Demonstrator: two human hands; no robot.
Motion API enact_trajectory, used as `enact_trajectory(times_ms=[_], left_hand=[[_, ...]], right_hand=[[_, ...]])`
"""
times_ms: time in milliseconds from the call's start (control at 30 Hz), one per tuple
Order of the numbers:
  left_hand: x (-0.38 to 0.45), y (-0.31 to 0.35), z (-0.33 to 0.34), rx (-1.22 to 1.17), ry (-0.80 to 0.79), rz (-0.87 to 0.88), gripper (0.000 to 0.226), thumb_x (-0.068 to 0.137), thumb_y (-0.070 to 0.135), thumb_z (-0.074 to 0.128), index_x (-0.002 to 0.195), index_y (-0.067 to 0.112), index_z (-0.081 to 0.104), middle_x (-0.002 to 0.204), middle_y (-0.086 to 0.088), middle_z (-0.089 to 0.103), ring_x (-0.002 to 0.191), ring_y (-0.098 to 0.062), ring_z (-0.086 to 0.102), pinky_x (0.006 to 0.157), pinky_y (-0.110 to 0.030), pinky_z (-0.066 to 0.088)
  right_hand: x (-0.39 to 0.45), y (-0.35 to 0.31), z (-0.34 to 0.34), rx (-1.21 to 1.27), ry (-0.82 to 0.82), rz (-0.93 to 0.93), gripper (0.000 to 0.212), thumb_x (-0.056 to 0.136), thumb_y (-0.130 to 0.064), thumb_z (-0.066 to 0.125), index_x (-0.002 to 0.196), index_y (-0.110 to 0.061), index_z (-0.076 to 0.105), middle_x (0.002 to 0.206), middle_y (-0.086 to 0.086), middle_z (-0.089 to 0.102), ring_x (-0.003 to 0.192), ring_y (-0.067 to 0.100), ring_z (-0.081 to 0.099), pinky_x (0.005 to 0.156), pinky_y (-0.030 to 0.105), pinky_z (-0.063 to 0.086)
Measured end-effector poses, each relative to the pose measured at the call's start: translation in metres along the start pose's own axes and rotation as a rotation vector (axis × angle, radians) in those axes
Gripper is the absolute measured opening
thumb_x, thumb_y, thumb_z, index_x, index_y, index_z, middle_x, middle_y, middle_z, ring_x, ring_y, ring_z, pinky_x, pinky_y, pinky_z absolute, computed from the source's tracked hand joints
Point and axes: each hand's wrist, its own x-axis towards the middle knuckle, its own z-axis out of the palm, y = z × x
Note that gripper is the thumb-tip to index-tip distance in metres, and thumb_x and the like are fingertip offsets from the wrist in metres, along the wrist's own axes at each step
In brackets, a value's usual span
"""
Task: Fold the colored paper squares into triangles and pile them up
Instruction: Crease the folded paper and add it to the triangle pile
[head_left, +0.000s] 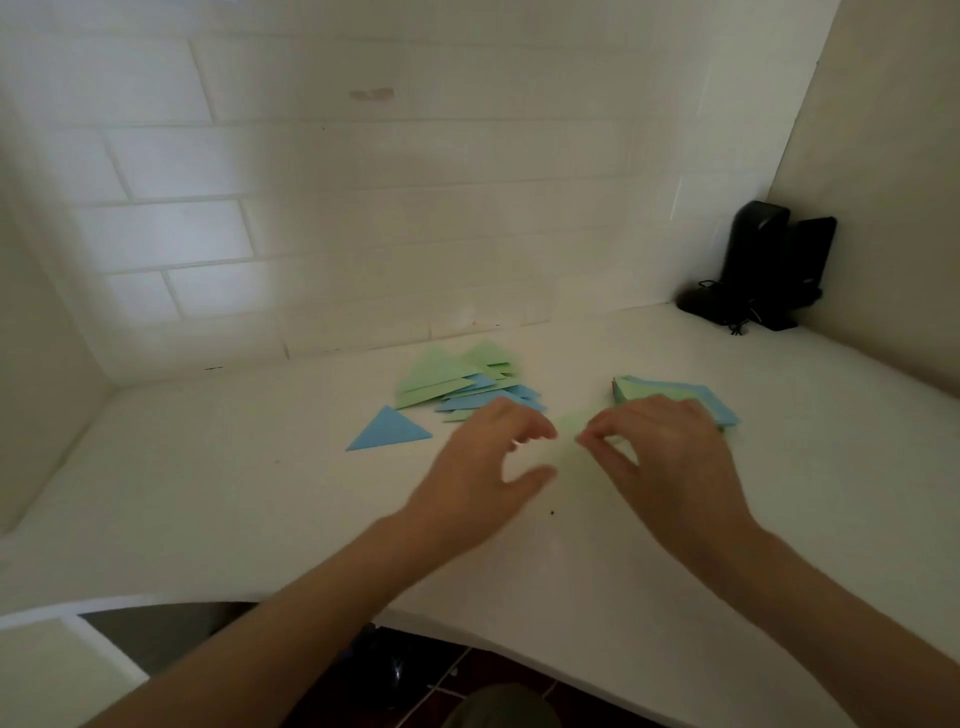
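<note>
The green paper square (571, 423) lay at the centre of the frame between the two hands, pale and smeared by motion blur, so its outline and whether it was already creased could not be told. The right hand (670, 457) pinched its right edge between thumb and forefinger, fingers curled narrow on the sheet. The left hand (493, 457) sat just beside the sheet's left side with fingers loosely curved and thumb spread; whether it actually held the paper could not be told through the blur. The step in hand looked like the start of a diagonal fold, and doing it well would call for bringing one corner squarely onto the opposite corner, pinning the matched tips with one hand, then running a finger of the other along the diagonal so the crease lay sharp and the edges met without overhang. Thin paper like this would probably slide on the smooth white counter (208, 493), so holding it down before creasing seemed wise. Above the left hand, a loose pile of folded triangles (457, 382), green and blue mixed, was spread untidily, and a single blue triangle (388, 430) lay apart, left of centre. Behind the right hand stood the stack of unfolded squares (670, 392), green and blue sheets showing, partly hidden by the knuckles.
</note>
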Motion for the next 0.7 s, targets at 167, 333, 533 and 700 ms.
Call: enact_trajectory(times_ms=[167, 333, 533, 700], left_hand=[[-0.013, 0.008, 0.033, 0.017, -0.099, -0.010, 0.026, 0.078, 0.026, 0.066, 0.101, 0.018, 0.057, 0.098, 0.008, 0.055, 0.090, -0.009, 0.051, 0.080, -0.030, 0.046], [-0.021, 0.015, 0.041, 0.046, -0.166, 0.034, 0.016, 0.081, 0.029, 0.063, 0.092, 0.018, 0.065, 0.088, 0.004, 0.062, 0.082, -0.009, 0.053, 0.074, -0.022, 0.041], [-0.011, 0.024, 0.045, -0.013, -0.224, -0.007, 0.007, 0.082, 0.025, 0.069, 0.082, 0.018, 0.070, 0.083, 0.005, 0.064, 0.075, -0.005, 0.056, 0.071, -0.019, 0.046], [-0.009, 0.027, 0.047, -0.019, -0.190, -0.096, 0.009, 0.083, 0.025, 0.068, 0.080, 0.017, 0.071, 0.081, 0.007, 0.063, 0.073, -0.004, 0.057, 0.067, -0.005, 0.037]], right_hand=[[-0.036, -0.010, 0.002, 0.062, -0.152, 0.045, 0.027, 0.084, -0.043, 0.047, 0.073, -0.027, 0.066, 0.068, -0.012, 0.065, 0.061, 0.011, 0.061, 0.059, 0.030, 0.044], [-0.058, -0.007, -0.009, 0.151, -0.259, 0.145, 0.033, 0.083, -0.053, 0.042, 0.073, -0.029, 0.063, 0.068, -0.015, 0.062, 0.062, 0.005, 0.057, 0.061, 0.026, 0.044], [-0.067, 0.007, -0.020, 0.307, -0.321, 0.297, 0.027, 0.083, -0.050, 0.056, 0.076, -0.026, 0.065, 0.072, -0.013, 0.062, 0.068, 0.004, 0.057, 0.065, 0.022, 0.047], [-0.068, 0.007, -0.020, 0.353, -0.307, 0.381, 0.014, 0.078, -0.034, 0.072, 0.070, -0.025, 0.065, 0.072, -0.011, 0.060, 0.069, 0.001, 0.056, 0.065, 0.008, 0.040]])
